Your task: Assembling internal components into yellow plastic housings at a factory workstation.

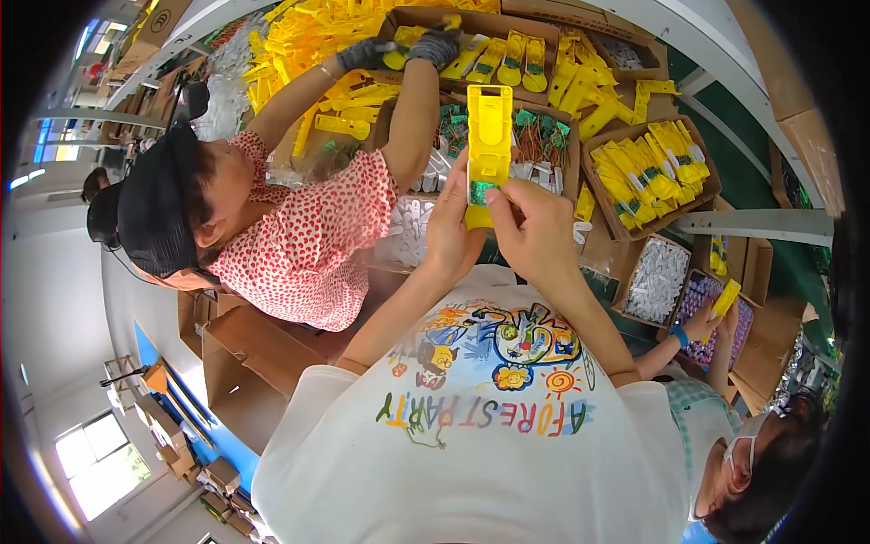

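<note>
An elongated yellow plastic casing (490, 136) stands upright in front of me. My left hand (453, 227) is closed around its lower left side. A small green circuit board (480, 191) sits in the casing's lower part. My right hand (536, 227) is closed, its thumb and fingertips at the board's right edge; the undersides of the fingers are hidden. Behind the casing, an open carton (573, 154) holds green boards with thin wires and white parts.
At left, a person in grey gloves (435, 45) handles yellow parts over a carton, near a yellow heap (313, 45). Right are a carton of yellow units (648, 177), a box of white pieces (657, 279), and another person's hand (702, 322) with a yellow piece. A metal bar (761, 225) crosses there.
</note>
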Tool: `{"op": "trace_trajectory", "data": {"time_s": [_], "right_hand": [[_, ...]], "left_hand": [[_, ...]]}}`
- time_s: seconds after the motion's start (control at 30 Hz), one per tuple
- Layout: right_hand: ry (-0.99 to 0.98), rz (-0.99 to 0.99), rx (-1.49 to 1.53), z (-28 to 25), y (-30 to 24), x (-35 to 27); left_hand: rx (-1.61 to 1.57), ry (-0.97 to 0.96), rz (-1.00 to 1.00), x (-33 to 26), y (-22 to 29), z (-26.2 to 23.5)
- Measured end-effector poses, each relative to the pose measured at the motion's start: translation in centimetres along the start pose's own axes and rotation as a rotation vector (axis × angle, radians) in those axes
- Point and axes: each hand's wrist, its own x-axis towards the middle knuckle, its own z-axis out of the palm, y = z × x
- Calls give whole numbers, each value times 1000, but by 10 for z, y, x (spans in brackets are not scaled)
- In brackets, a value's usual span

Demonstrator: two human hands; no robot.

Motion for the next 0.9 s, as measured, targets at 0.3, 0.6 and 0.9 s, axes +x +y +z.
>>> {"op": "trace_trajectory", "data": {"time_s": [0.3, 0.6, 0.9], "right_hand": [[-46, 268, 75, 5, 15, -3], [-242, 365, 137, -2, 37, 1], [-493, 450, -7, -19, 40, 0]], "left_hand": [[132, 114, 147, -1, -4, -2], [369, 143, 252, -5, -12, -5], [233, 40, 191, -5, -11, -2]]}}
